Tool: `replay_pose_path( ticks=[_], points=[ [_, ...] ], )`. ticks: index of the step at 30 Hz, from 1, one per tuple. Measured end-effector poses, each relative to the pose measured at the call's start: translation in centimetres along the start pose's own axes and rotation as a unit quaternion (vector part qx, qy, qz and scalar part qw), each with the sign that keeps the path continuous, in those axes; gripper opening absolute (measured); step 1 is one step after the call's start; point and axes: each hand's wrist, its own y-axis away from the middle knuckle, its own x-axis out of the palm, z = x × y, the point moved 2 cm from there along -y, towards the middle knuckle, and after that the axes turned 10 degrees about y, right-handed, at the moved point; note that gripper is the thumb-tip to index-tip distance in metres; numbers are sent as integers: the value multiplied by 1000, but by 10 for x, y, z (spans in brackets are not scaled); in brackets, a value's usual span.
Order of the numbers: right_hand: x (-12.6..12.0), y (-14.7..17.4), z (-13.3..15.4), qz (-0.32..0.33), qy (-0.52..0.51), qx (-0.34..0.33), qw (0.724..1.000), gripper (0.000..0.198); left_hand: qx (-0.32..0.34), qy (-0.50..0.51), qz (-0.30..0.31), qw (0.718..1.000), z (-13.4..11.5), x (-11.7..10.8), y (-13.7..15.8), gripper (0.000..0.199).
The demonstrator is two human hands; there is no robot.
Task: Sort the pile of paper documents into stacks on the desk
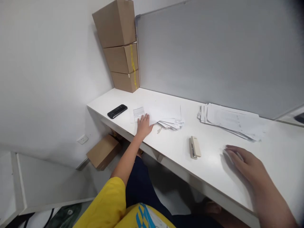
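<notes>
My left hand (143,126) rests with fingers spread on the left end of a fanned pile of white papers (169,123). Just past its fingertips lies a slip with printed lines (138,112). My right hand (248,166) is over the right part of the table, slightly blurred. Its fingers are loosely bent, a gap shows between thumb and fingers, and I see nothing held. To its left a cream stapler (195,147) lies on the tabletop, apart from both hands. Beyond the right hand is a second, larger stack of papers (234,120).
A black phone (117,111) lies near the left end of the white table (171,147). Cardboard boxes (124,58) are stacked in the far left corner, beside a grey board (213,57) along the back. Another box (104,152) stands below the table, near a wall socket (83,139).
</notes>
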Motion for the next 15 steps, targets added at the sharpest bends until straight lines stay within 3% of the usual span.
replay_pose_path(
  ticks=[3,6,9,12,13,15],
  points=[
    [-8,7,20,35,-31,37,998,34,45,-13,-5,999,13,-7,13,48],
    [-19,7,46,21,-63,80,995,30,88,12,-75,993,8,-15,36,45],
    [-32,16,75,-1,-78,121,990,27,165,33,-106,980,3,-15,72,46],
    [-41,49,120,-50,-154,135,978,31,256,36,-92,962,4,-5,120,47],
    [-39,66,140,-26,-193,125,973,34,281,36,-90,955,6,0,136,47],
    [-19,108,183,151,-259,78,951,34,322,42,-86,942,9,7,166,46]
  ],
)
